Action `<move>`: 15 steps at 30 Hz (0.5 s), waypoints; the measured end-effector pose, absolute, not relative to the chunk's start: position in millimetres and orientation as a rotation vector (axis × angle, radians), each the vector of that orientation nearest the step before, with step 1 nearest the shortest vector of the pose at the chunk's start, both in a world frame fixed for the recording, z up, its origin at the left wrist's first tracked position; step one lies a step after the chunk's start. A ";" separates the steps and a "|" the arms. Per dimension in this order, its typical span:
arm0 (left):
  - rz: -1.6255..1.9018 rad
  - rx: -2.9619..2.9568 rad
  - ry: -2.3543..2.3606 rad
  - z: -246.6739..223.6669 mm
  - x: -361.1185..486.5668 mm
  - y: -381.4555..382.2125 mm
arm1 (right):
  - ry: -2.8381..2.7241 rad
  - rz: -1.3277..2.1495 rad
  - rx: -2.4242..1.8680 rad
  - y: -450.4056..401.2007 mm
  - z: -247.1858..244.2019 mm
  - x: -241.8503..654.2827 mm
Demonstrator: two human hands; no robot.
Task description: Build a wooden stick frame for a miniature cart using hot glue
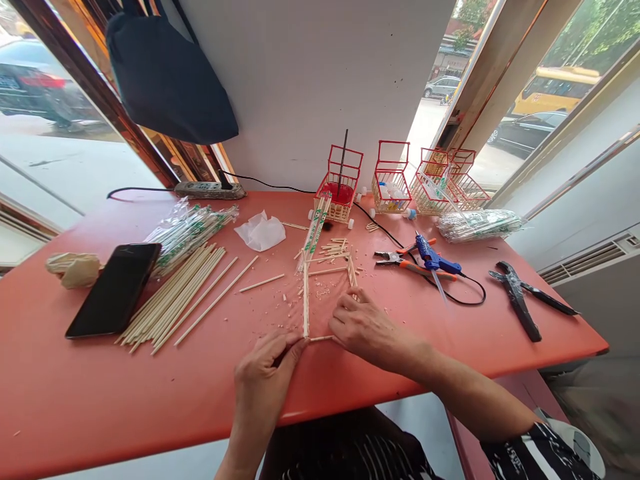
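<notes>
A small frame of pale wooden sticks (306, 300) stands on the red table (200, 393), near its front edge. My left hand (270, 360) pinches the near left corner of the frame between thumb and fingers. Fingers curled, my right hand (363, 327) grips the frame's near right side and covers that corner. Cut stick pieces (334, 249) and crumbs lie just beyond and around the frame. Long loose sticks (185, 293) are spread to the left of it.
A phone (115, 290) and wrapped sticks (193, 230) lie left. Red-rimmed stick carts (393, 183) stand at the back. Pliers (400, 259), a blue glue gun (435, 257) with its cord and a black-handled cutter (520, 300) are at right. A power strip (210, 191) sits back left.
</notes>
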State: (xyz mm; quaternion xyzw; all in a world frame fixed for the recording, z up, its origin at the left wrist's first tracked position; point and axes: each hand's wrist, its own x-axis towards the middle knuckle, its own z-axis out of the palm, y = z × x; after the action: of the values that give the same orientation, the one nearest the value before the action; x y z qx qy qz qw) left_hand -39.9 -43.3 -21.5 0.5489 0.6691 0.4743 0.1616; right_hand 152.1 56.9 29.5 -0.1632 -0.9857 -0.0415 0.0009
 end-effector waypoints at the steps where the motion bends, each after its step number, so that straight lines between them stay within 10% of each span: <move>1: 1.355 1.560 1.910 -21.3 -39.8 -43.3 | -3.093 -0.125 -0.514 56.8 29.5 152.0; 15: 1.319 1.550 1.940 -22.3 -40.7 -43.6 | -3.146 -0.097 -0.551 55.2 37.1 150.0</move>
State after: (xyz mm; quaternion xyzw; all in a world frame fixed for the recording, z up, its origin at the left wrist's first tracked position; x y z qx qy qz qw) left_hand -40.7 -43.6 -22.3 0.5437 0.6806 0.4628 0.1643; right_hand 150.0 55.2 37.1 -0.1725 -0.9842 -0.0305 -0.0268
